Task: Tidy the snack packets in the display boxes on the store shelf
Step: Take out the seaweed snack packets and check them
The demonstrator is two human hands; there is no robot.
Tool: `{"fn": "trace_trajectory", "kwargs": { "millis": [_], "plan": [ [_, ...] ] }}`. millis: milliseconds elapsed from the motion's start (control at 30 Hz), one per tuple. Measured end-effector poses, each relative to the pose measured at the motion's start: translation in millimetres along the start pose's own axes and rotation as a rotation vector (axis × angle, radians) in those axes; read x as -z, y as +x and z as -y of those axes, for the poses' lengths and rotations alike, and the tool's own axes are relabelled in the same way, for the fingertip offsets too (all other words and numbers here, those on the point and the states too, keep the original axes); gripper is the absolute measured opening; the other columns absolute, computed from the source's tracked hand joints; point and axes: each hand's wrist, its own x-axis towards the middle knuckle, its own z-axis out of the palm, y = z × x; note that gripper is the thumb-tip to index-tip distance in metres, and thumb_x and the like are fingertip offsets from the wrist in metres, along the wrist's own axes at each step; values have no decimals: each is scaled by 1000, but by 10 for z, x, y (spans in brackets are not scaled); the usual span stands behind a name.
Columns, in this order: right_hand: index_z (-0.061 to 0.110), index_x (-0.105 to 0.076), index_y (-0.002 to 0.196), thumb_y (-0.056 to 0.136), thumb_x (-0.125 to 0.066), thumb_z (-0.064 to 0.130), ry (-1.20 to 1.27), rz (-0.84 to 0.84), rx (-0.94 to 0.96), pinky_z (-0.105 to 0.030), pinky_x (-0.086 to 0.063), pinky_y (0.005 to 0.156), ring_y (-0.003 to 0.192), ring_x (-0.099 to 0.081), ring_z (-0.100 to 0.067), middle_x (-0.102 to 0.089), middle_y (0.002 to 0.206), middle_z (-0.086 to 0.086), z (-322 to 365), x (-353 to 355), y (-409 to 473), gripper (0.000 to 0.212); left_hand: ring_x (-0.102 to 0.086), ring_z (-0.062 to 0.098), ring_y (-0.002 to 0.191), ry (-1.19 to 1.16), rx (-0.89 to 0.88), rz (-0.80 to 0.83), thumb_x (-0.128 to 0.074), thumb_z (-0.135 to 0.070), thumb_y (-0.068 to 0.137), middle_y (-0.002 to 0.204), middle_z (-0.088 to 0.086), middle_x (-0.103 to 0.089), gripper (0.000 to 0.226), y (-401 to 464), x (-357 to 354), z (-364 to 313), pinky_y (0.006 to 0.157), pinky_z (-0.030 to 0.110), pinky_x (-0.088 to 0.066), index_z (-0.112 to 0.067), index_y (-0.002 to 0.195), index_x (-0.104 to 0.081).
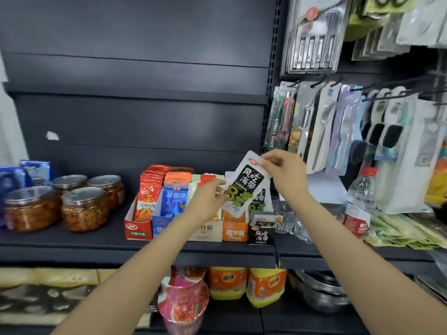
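You can read "风吃海带" on the black-and-white packet (pixel 246 183) and the black display box (pixel 261 234), and "UTILITY KNIFE" on a hanging card (pixel 275 132).

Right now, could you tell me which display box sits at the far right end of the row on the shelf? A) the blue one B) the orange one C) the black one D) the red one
C: the black display box ends the row on the right, just past the orange box.
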Motion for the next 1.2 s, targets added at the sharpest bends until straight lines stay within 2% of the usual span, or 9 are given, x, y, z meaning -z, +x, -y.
{"fn": "trace_trajectory", "kwargs": {
  "millis": [100, 167, 433, 500, 633, 833, 1000, 1100, 1200],
  "plan": [
    [17, -72, 84, 84, -69, 21, 133, 20, -55, -12, -41, 61, 64, -56, 0, -64, 70, 11, 179, -94, -201, 5, -54, 16, 83, -80, 73, -139, -64, -17, 89, 88, 2, -61, 10, -325, 209, 138, 64, 24, -41, -11, 96, -59],
    [19, -71, 80, 84, -70, 21, 202, 71, -65, -16, -44, 65, 65, -57, -1, -65, 70, 11, 298, -193, -354, 4, -53, 13, 73, -148, 113, -230, -67, -15, 87, 77, -6, -58, 7, -583, 399, 246, 58, 17, -42, -12, 89, -60],
    [9, -70, 83, 87, -64, 9, 381, 420, -114, -11, -42, 57, 55, -52, -1, -62, 69, 4, 753, -1179, -806, 8, -66, 26, 88, -535, 390, -654, -66, -13, 87, 89, 7, -71, 3, -1540, 1223, 975, 82, 40, -53, -13, 84, -68],
    [13, -71, 77, 86, -64, 9, 414, 510, -129, -14, -46, 62, 56, -54, 0, -64, 69, 4, 861, -1545, -891, 12, -66, 24, 82, -564, 433, -744, -64, -11, 88, 84, 5, -70, 7, -1682, 1404, 1219, 75, 35, -55, -14, 83, -68],
    [23, -68, 72, 85, -66, 11, 453, 676, -152, -42, -52, 81, 73, -62, -13, -68, 74, 5, 1011, -2386, -966, 18, -65, 17, 75, -551, 551, -846, -61, -12, 90, 83, 2, -68, 9, -1813, 1755, 1765, 63, 23, -55, -15, 82, -65],
    [29, -68, 69, 84, -66, 14, 430, 891, -236, -45, -56, 77, 78, -68, -23, -73, 81, -1, 1292, -3439, -1059, 22, -66, 22, 78, -461, 757, -930, -59, -12, 92, 87, 5, -69, 14, -1996, 2214, 2533, 71, 35, -56, -16, 80, -66],
    [28, -66, 64, 83, -66, 12, 377, 1046, -326, -49, -55, 77, 70, -65, -29, -70, 72, -6, 1856, -3941, -1085, 25, -63, 15, 73, -481, 942, -972, -54, -4, 93, 88, 5, -67, 13, -2256, 2728, 2711, 60, 20, -54, -6, 98, -65],
    [24, -65, 63, 84, -65, 8, 351, 1136, -384, -39, -54, 67, 61, -59, -19, -66, 67, -5, 2269, -4225, -1121, 27, -63, 20, 85, -473, 1030, -1006, -59, -9, 91, 96, 8, -68, 10, -2491, 3154, 2774, 77, 28, -54, -11, 98, -66],
    [16, -66, 66, 84, -66, 4, 378, 1190, -480, -20, -50, 56, 59, -56, -13, -63, 70, -8, 2644, -4503, -1220, 21, -57, 11, 68, -458, 1090, -1031, -62, -10, 89, 79, 3, -64, 4, -2733, 3552, 2843, 64, 18, -50, -9, 89, -66]
  ]
}}
